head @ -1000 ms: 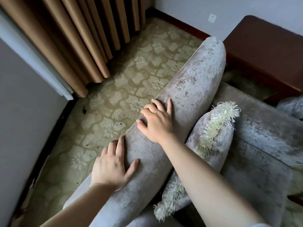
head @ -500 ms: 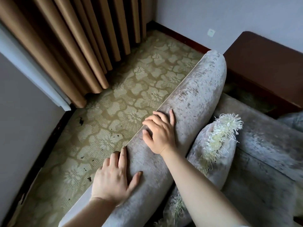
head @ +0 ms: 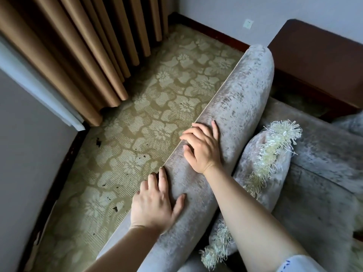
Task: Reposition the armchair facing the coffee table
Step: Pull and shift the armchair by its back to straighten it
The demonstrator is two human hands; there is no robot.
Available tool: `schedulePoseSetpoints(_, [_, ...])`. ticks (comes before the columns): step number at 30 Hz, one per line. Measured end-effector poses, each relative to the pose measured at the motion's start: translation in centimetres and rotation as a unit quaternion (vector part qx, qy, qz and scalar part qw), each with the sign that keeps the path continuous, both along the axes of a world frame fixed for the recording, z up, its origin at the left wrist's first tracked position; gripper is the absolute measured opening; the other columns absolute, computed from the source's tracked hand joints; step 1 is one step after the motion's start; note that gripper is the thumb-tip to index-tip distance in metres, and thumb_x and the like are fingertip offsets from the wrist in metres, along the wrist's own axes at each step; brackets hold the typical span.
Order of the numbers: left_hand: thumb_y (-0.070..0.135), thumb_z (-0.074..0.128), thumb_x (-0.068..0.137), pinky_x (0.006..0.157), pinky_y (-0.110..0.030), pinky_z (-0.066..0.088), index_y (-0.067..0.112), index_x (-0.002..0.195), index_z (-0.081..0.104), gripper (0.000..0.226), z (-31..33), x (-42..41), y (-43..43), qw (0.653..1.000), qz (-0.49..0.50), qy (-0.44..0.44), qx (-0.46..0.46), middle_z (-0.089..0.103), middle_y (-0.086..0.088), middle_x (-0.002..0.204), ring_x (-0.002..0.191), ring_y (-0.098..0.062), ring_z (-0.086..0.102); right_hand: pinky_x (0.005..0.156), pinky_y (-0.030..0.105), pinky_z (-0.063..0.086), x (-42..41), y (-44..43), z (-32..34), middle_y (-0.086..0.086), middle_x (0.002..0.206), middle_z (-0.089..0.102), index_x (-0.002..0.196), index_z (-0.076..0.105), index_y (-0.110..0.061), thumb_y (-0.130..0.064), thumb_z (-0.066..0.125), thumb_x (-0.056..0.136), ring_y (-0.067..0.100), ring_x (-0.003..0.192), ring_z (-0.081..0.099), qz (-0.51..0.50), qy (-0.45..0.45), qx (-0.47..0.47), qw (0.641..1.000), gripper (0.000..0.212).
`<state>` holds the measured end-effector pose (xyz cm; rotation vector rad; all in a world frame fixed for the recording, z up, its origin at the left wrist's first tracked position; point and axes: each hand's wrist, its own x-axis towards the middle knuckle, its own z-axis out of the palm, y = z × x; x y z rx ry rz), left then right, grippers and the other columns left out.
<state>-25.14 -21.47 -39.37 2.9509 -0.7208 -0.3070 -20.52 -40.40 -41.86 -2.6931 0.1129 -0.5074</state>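
The grey velvet armchair [head: 241, 99] fills the right half of the view, its padded backrest running diagonally from lower left to upper right. My left hand [head: 155, 203] grips the backrest's top, fingers over the rear edge and thumb on the front. Further up the same backrest, my right hand [head: 202, 146] clasps the rear edge the same way. A dark wooden coffee table [head: 318, 61] stands at the upper right, beyond the chair. A grey cushion with pale fringe [head: 267, 165] leans in the seat against the backrest.
Brown curtains [head: 82, 55] hang at the upper left, reaching the floral carpet [head: 141, 122] behind the chair. A grey wall with a dark skirting board [head: 59, 173] runs along the left. A wall socket [head: 247, 24] sits on the far wall.
The chair's backrest and both hands sit lower in the view than before, and more of the far wall and coffee table shows. Both hands keep their grip on the backrest.
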Motion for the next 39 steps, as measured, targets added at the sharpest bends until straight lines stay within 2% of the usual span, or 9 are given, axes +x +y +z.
schedulePoseSetpoints(11, [0.06, 0.042, 0.067, 0.062, -0.046, 0.052, -0.014, 0.12, 0.054, 0.091, 0.4, 0.8, 0.4, 0.99, -0.068, 0.091, -0.079, 0.059, -0.027, 0.093, 0.075, -0.041, 0.059, 0.119, 0.045, -0.005, 0.2, 2.1, 2.4, -0.012, 0.127, 0.059, 0.101, 0.068, -0.023, -0.026, 0.049, 0.083, 0.01, 0.14, 0.03, -0.103, 0.118, -0.003, 0.988, 0.026])
schedulePoseSetpoints(15, [0.045, 0.035, 0.078, 0.09, -0.049, 0.043, -0.007, 0.139, 0.033, 0.08, 1.1, 1.5, 1.5, 0.968, -0.064, 0.198, -0.139, 0.049, -0.029, 0.124, 0.11, -0.044, 0.052, 0.117, 0.049, -0.008, 0.9, 6.2, 2.8, -0.019, 0.148, 0.037, 0.103, 0.064, -0.029, -0.036, 0.051, 0.087, 0.006, 0.147, 0.003, -0.273, 0.172, 0.049, 0.945, 0.021])
schedulePoseSetpoints(17, [0.037, 0.037, 0.09, 0.105, -0.043, 0.027, 0.003, 0.146, 0.021, 0.067, 1.0, 2.2, 2.1, 0.957, -0.043, 0.237, -0.161, 0.037, -0.021, 0.139, 0.128, -0.037, 0.036, 0.118, 0.053, -0.005, 0.9, 7.6, 2.8, -0.016, 0.156, 0.023, 0.121, 0.057, -0.03, -0.042, 0.054, 0.085, 0.01, 0.148, -0.002, -0.319, 0.194, 0.043, 0.927, 0.037])
schedulePoseSetpoints(18, [0.032, 0.045, 0.092, 0.106, -0.042, 0.025, 0.005, 0.144, 0.028, 0.061, 0.8, 3.0, 2.7, 0.936, -0.024, 0.282, -0.21, 0.039, -0.02, 0.138, 0.129, -0.037, 0.036, 0.118, 0.054, -0.001, 0.9, 8.1, 2.8, -0.011, 0.158, 0.018, 0.134, 0.048, -0.03, -0.044, 0.054, 0.085, 0.013, 0.148, -0.001, -0.354, 0.197, 0.047, 0.913, 0.051])
schedulePoseSetpoints(21, [0.022, 0.053, 0.093, 0.093, -0.043, 0.043, 0.004, 0.126, 0.047, 0.038, 0.6, 6.6, 5.9, 0.858, 0.012, 0.392, -0.331, 0.055, -0.013, 0.116, 0.106, -0.032, 0.054, 0.118, 0.053, 0.011, 0.7, 9.7, 2.6, 0.005, 0.16, 0.009, 0.151, 0.014, -0.024, -0.055, 0.052, 0.084, 0.028, 0.148, 0.006, -0.489, 0.184, 0.108, 0.846, 0.084])
schedulePoseSetpoints(25, [0.022, 0.049, 0.095, 0.073, -0.033, 0.036, 0.014, 0.112, 0.048, 0.019, 0.6, 12.3, 9.2, 0.872, -0.032, 0.363, -0.326, 0.053, 0.001, 0.097, 0.083, -0.019, 0.053, 0.117, 0.054, 0.013, 1.3, 10.0, 2.4, 0.013, 0.16, 0.004, 0.153, 0.0, -0.021, -0.063, 0.048, 0.083, 0.036, 0.146, 0.007, -0.536, 0.21, 0.122, 0.808, 0.095])
schedulePoseSetpoints(29, [0.025, 0.048, 0.095, 0.084, -0.041, 0.045, 0.014, 0.125, 0.046, 0.032, 1.1, 16.5, 7.9, 0.89, -0.099, 0.334, -0.294, 0.052, -0.007, 0.117, 0.099, -0.028, 0.055, 0.116, 0.055, 0.016, 1.5, 9.8, 2.3, 0.014, 0.16, 0.008, 0.152, 0.002, -0.021, -0.065, 0.047, 0.082, 0.038, 0.145, 0.011, -0.541, 0.21, 0.113, 0.807, 0.094])
schedulePoseSetpoints(34, [0.027, 0.051, 0.093, 0.092, -0.05, 0.046, 0.005, 0.122, 0.049, 0.036, 2.4, 17.3, 1.9, 0.886, -0.173, 0.33, -0.275, 0.056, -0.014, 0.116, 0.105, -0.032, 0.054, 0.115, 0.054, 0.018, 1.3, 9.7, 1.9, 0.016, 0.159, 0.011, 0.152, 0.006, -0.019, -0.064, 0.046, 0.083, 0.039, 0.144, 0.014, -0.546, 0.194, 0.105, 0.808, 0.092])
schedulePoseSetpoints(39, [0.032, 0.051, 0.092, 0.096, -0.043, 0.043, 0.007, 0.131, 0.046, 0.046, 3.5, 16.2, -6.5, 0.876, -0.308, 0.28, -0.244, 0.052, -0.012, 0.128, 0.112, -0.028, 0.052, 0.116, 0.052, 0.017, 1.2, 9.3, 1.8, 0.012, 0.16, 0.013, 0.152, 0.009, -0.024, -0.069, 0.025, 0.075, 0.033, 0.146, 0.013, -0.552, 0.169, 0.132, 0.806, 0.091])
